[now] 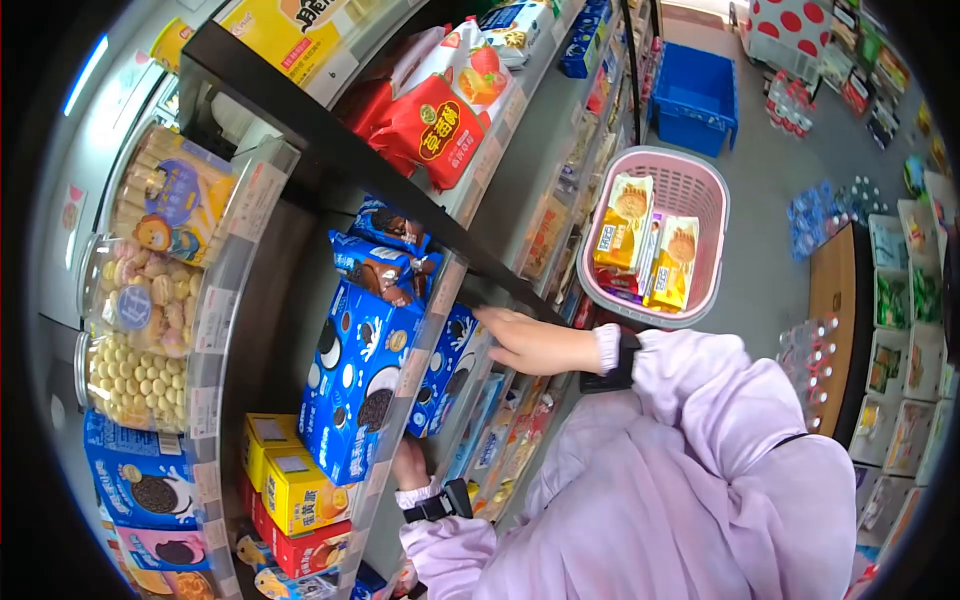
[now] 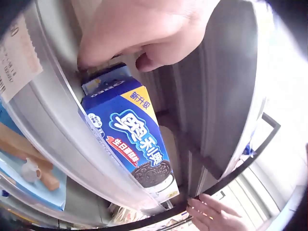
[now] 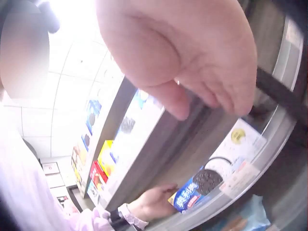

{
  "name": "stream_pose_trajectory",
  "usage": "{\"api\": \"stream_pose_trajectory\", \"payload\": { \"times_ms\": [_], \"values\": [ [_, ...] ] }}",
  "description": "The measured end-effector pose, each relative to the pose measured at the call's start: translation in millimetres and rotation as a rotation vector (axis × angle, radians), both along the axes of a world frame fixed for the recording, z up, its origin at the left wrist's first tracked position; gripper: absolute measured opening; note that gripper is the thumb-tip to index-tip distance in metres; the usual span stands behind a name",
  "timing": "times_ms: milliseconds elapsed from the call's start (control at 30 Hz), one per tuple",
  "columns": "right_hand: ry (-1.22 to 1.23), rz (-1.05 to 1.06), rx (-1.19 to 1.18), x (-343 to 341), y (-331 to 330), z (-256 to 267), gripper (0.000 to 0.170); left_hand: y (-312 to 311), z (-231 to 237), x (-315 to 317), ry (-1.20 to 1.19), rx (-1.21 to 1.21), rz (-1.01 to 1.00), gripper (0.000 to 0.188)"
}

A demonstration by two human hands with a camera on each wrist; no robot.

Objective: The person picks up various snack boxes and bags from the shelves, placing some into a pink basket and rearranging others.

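Observation:
A blue Oreo cookie box lies on the lower shelf, its front showing in the left wrist view. My left hand is at one end of this box, with thumb and fingertips apart close to the end flap. In the right wrist view the same left hand meets the box's yellow-cornered end, fingers partly hidden. At the shelf's front edge, my right hand reaches toward the other end of the box. Its palm faces the shelf camera-side, with loosely extended fingers and nothing gripped.
Larger blue Oreo packs fill the shelf above, beside yellow boxes and red bags. A pink basket with several snack packs stands on the floor, near a blue crate. A dark shelf post crosses the rack.

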State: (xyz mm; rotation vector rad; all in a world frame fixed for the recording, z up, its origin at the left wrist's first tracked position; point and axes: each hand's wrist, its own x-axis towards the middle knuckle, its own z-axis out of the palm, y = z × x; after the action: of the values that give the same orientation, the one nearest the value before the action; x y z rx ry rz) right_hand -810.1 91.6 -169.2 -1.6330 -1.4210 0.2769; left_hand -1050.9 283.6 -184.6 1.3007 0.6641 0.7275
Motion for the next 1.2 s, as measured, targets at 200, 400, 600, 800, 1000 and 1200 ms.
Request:
{"api": "stream_pose_trajectory", "payload": {
  "times_ms": [200, 400, 600, 800, 1000, 1200],
  "values": [
    [0.188, -0.294, -0.012, -17.2, 58.9, -14.9, 0.048, 9.8, -10.2, -2.9, -0.092, 0.039, -0.049, 0.041],
    [0.250, -0.198, 0.085, -15.5, 74.7, -22.9, 0.039, 15.7, -28.4, -12.6, -0.059, -0.062, 0.027, 0.034],
    [0.304, -0.116, 0.057, 1.7, 80.9, -14.5, 0.039, -15.5, 1.2, -1.4, -0.105, -0.082, 0.192, 0.027],
    [0.163, 0.014, 0.156, 18.5, 97.3, -53.0, 0.038, -16.6, -37.7, -13.9, 0.734, 0.383, 0.078, 0.021],
    [-0.175, 0.089, -0.109, 53.7, 110.3, -101.9, 0.031, -8.4, -82.6, 7.8, -0.010, -0.052, 0.232, 0.023],
    [0.007, 0.010, -0.028, 36.1, 106.5, -72.7, 0.034, -13.1, -68.9, 13.3, -0.092, -0.015, 0.225, 0.032]
  ]
}}
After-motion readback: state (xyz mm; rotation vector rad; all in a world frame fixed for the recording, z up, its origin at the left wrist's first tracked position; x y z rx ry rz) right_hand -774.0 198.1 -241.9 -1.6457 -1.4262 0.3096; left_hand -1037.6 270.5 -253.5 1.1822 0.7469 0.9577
